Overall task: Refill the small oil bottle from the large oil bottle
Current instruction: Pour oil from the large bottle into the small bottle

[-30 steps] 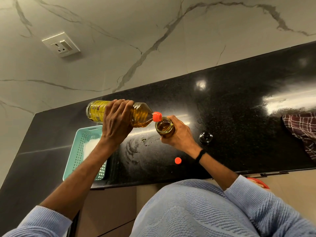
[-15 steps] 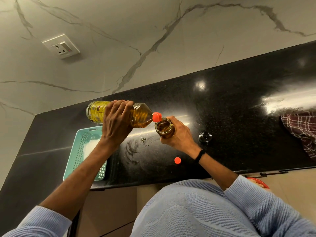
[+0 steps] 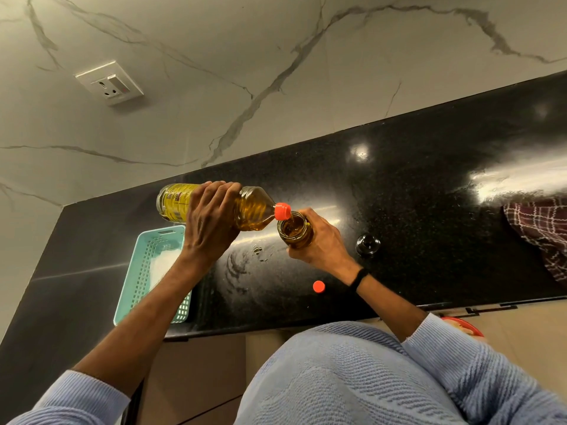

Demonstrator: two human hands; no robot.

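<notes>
My left hand [image 3: 208,222] grips the large oil bottle [image 3: 253,210] around its middle and holds it almost level, its orange spout [image 3: 282,211] resting over the mouth of the small oil bottle [image 3: 294,230]. Golden oil fills the large bottle's neck and runs into the small one, which shows brown oil inside. My right hand [image 3: 325,240] wraps the small bottle from the right and holds it above the black counter [image 3: 414,185]. A small orange cap [image 3: 318,286] lies on the counter near the front edge.
A dark round lid [image 3: 367,244] sits on the counter right of my right hand. A teal plastic basket [image 3: 150,271] stands at the left, under my left forearm. A checked cloth [image 3: 543,231] lies at the far right. Oil smears [image 3: 245,265] mark the counter below the bottles.
</notes>
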